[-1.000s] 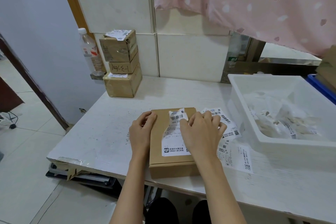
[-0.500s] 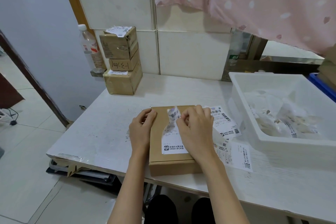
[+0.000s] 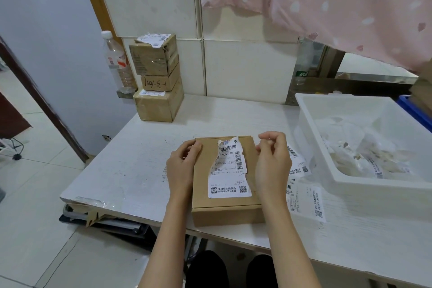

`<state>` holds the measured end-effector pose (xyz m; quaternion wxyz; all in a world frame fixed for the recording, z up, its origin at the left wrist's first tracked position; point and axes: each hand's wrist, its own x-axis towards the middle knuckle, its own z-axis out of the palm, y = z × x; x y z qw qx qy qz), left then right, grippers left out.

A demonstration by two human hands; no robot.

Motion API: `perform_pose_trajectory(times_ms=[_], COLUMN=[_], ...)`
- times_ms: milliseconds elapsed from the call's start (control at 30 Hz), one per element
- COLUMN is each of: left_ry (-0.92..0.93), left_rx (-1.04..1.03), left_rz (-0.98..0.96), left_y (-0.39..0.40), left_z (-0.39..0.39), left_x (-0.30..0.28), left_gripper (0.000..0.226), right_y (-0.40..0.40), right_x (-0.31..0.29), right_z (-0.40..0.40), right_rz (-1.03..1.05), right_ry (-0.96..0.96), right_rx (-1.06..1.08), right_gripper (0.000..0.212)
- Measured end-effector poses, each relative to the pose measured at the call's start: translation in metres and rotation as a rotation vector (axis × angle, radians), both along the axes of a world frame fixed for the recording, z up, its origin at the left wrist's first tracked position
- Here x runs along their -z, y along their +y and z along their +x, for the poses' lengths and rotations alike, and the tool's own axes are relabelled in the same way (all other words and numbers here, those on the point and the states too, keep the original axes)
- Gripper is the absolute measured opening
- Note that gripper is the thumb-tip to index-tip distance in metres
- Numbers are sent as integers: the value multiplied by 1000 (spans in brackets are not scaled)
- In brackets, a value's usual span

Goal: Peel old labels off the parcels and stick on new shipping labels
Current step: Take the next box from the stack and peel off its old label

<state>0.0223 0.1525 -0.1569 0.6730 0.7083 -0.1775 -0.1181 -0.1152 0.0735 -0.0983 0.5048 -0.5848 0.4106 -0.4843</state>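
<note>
I saw a white table (image 3: 145,159) carrying a flat brown box (image 3: 224,208) near the front edge, loose labels (image 3: 304,196) just right of it, a white bin (image 3: 346,184) far right, stacked boxes (image 3: 156,105) back left.

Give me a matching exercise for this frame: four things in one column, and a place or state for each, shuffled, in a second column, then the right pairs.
Things
1. old label
2. left hand
3. plastic bottle
4. white bin

Places or states
A. stands at the wall, left of the stacked boxes
B. top part torn and lifted, bottom stuck to the parcel
C. on the table's right side, holds crumpled paper scraps
D. rests on the parcel's left edge

Pairs: 1-B, 2-D, 3-A, 4-C
</note>
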Motion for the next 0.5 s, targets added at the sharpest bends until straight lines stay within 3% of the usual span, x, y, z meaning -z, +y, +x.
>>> perform_pose_trajectory(times_ms=[100,233,300,500], left_ry=[-8,-33,-38,-40], left_rx=[-1,3,2,-2], left_rz=[2,14,6,7], left_y=[0,0,0,1], left_z=[0,0,0,1], left_x=[0,-1,-1,1], left_gripper=[19,17,13,16], right_y=[-1,7,10,11], right_x=[2,7,12,14], right_z=[1,8,11,12], right_rz=[-72,-530,-704,-697], right_ry=[49,297,405,483], right_rx=[-83,-320,-420,-480], right_gripper=[20,42,42,19])
